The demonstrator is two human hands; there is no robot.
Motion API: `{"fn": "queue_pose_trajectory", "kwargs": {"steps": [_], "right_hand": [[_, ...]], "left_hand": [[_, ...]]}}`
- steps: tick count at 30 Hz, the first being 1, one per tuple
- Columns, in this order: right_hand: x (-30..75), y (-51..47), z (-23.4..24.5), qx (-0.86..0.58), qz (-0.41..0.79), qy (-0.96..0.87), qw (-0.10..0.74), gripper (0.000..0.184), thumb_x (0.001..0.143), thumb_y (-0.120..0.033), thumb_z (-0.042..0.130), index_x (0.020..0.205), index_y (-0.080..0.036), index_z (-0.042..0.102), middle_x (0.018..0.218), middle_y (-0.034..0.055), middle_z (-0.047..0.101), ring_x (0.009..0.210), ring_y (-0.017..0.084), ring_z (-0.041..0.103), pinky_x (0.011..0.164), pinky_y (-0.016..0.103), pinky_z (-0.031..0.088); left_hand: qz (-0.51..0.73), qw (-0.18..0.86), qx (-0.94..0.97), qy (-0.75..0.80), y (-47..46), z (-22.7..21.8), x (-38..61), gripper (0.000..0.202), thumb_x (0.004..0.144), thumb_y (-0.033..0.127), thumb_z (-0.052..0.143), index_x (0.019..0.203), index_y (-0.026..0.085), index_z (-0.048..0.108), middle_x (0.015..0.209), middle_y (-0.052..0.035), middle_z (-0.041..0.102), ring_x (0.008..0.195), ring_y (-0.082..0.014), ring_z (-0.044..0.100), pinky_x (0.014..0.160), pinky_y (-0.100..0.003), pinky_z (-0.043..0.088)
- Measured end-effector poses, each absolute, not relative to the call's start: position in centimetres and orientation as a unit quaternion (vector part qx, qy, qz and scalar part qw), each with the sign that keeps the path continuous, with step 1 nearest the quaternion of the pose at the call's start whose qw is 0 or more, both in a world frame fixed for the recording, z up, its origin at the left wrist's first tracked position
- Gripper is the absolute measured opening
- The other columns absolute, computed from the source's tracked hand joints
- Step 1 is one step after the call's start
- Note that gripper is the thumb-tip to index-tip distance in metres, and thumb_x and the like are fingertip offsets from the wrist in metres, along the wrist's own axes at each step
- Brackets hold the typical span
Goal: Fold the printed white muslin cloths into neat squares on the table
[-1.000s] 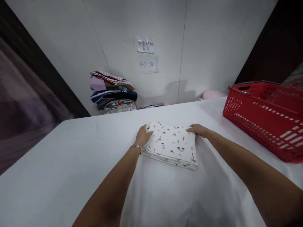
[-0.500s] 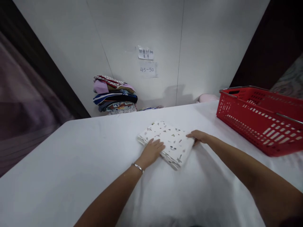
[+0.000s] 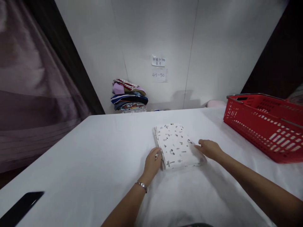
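Note:
A folded white cloth (image 3: 175,146) with a small grey and brown print lies flat on the white-covered table. At its near left edge is my left hand (image 3: 152,162), its fingers curled round the folded layers; a silver bracelet sits on that wrist. My right hand (image 3: 210,149) is at the cloth's right edge. Its fingertips touch or nearly touch the fabric, with thumb and fingers a little apart. The cloth's near right corner looks slightly blurred.
A red plastic basket (image 3: 258,127) with metal handles stands on the right of the table (image 3: 101,151). Beyond the far edge rises a stack of folded fabrics (image 3: 130,97) against the wall, below paper signs (image 3: 159,75). A dark flat object (image 3: 22,208) lies at lower left.
The cloth has been turned on the table, so its folded edge now faces left. My left hand has shifted from its top to that edge. The view has swung left.

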State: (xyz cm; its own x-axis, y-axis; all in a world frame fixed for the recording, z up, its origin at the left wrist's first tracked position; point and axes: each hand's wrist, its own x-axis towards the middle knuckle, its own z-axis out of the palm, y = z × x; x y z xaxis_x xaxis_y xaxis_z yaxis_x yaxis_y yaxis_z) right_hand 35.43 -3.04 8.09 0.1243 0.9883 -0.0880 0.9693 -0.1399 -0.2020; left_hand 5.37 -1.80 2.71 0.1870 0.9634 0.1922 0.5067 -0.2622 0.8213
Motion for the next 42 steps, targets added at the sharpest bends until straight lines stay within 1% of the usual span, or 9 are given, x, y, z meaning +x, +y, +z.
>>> {"fn": "queue_pose_trajectory", "kwargs": {"steps": [2, 4, 9, 15, 18, 21, 24, 32, 42], "right_hand": [[33.5, -2.3, 8.7, -0.712, 0.089, -0.690, 0.097, 0.026, 0.086, -0.040, 0.047, 0.079, -0.019, 0.062, 0.077, 0.0059, 0.067, 0.074, 0.020, 0.062, 0.058, 0.025, 0.038], [31.2, -1.2, 8.6, -0.675, 0.170, -0.701, 0.158, 0.022, 0.084, -0.033, 0.050, 0.074, -0.019, 0.062, 0.072, 0.0033, 0.066, 0.068, 0.016, 0.061, 0.056, 0.023, 0.037], [25.7, 4.5, 7.1, -0.638, 0.332, -0.655, 0.230, 0.011, 0.082, -0.017, 0.052, 0.075, -0.015, 0.061, 0.070, 0.0025, 0.067, 0.054, 0.010, 0.060, 0.049, 0.018, 0.040], [21.1, 12.6, 6.3, -0.664, 0.331, -0.623, 0.246, 0.010, 0.084, -0.013, 0.049, 0.083, -0.013, 0.059, 0.077, 0.0046, 0.068, 0.050, 0.007, 0.059, 0.045, 0.015, 0.041], [19.8, 15.4, 6.2, -0.680, 0.309, -0.624, 0.229, 0.008, 0.080, -0.017, 0.055, 0.075, -0.014, 0.061, 0.063, 0.0025, 0.066, 0.046, 0.008, 0.057, 0.045, 0.016, 0.041], [18.9, 17.2, 5.9, -0.696, 0.284, -0.631, 0.193, 0.016, 0.075, -0.021, 0.061, 0.060, -0.014, 0.059, 0.044, 0.0007, 0.056, 0.042, 0.011, 0.055, 0.047, 0.019, 0.041], [18.6, 17.9, 5.6, -0.705, 0.272, -0.635, 0.162, 0.022, 0.071, -0.021, 0.062, 0.051, -0.015, 0.056, 0.036, 0.0008, 0.050, 0.041, 0.013, 0.054, 0.049, 0.020, 0.042], [18.7, 17.8, 5.7, -0.696, 0.319, -0.616, 0.187, 0.010, 0.072, -0.013, 0.056, 0.063, -0.015, 0.056, 0.048, 0.0010, 0.059, 0.045, 0.011, 0.056, 0.045, 0.017, 0.041], [18.3, 17.5, 5.7, -0.674, 0.381, -0.596, 0.210, 0.018, 0.075, -0.011, 0.055, 0.059, -0.015, 0.051, 0.050, -0.0014, 0.058, 0.043, 0.008, 0.054, 0.042, 0.015, 0.041]], "left_hand": [[0.397, 0.324, 0.665, 0.543, -2.3, 3.0, 5.9, 0.028, 0.082, 0.030, 0.046, 0.102, 0.018, 0.061, 0.108, -0.0061, 0.061, 0.089, -0.0166, 0.060, 0.080, -0.031, 0.048], [0.399, 0.332, 0.641, 0.565, -2.8, 3.0, 6.4, 0.026, 0.080, 0.037, 0.051, 0.096, 0.018, 0.059, 0.095, -0.0042, 0.062, 0.076, -0.0152, 0.058, 0.073, -0.030, 0.046], [0.380, 0.339, 0.641, 0.574, -3.7, 1.9, 7.2, 0.018, 0.078, 0.037, 0.055, 0.084, 0.020, 0.053, 0.075, 0.0020, 0.057, 0.067, -0.0126, 0.053, 0.064, -0.025, 0.039], [0.388, 0.366, 0.651, 0.540, -4.0, 0.8, 6.8, 0.017, 0.077, 0.033, 0.055, 0.086, 0.020, 0.050, 0.077, 0.0024, 0.054, 0.070, -0.0122, 0.049, 0.066, -0.024, 0.037], [0.377, 0.389, 0.649, 0.534, -3.9, 0.8, 6.5, 0.015, 0.076, 0.031, 0.055, 0.085, 0.020, 0.049, 0.076, 0.0025, 0.054, 0.070, -0.0123, 0.048, 0.066, -0.024, 0.036], [0.363, 0.404, 0.643, 0.540, -3.7, 0.8, 6.5, 0.013, 0.075, 0.028, 0.056, 0.083, 0.021, 0.049, 0.074, 0.0032, 0.053, 0.068, -0.0121, 0.047, 0.064, -0.024, 0.035], [0.360, 0.414, 0.641, 0.536, -3.7, 0.9, 6.5, 0.014, 0.074, 0.026, 0.056, 0.084, 0.021, 0.049, 0.076, 0.0033, 0.054, 0.070, -0.0122, 0.048, 0.066, -0.025, 0.035], [0.354, 0.423, 0.646, 0.528, -3.8, 1.3, 6.4, 0.012, 0.073, 0.025, 0.056, 0.083, 0.022, 0.049, 0.079, 0.0025, 0.055, 0.074, -0.0131, 0.049, 0.069, -0.025, 0.035], [0.354, 0.413, 0.658, 0.521, -3.8, 1.3, 6.2, 0.011, 0.073, 0.023, 0.054, 0.083, 0.022, 0.050, 0.081, 0.0021, 0.055, 0.073, -0.0129, 0.048, 0.069, -0.025, 0.035]]}}
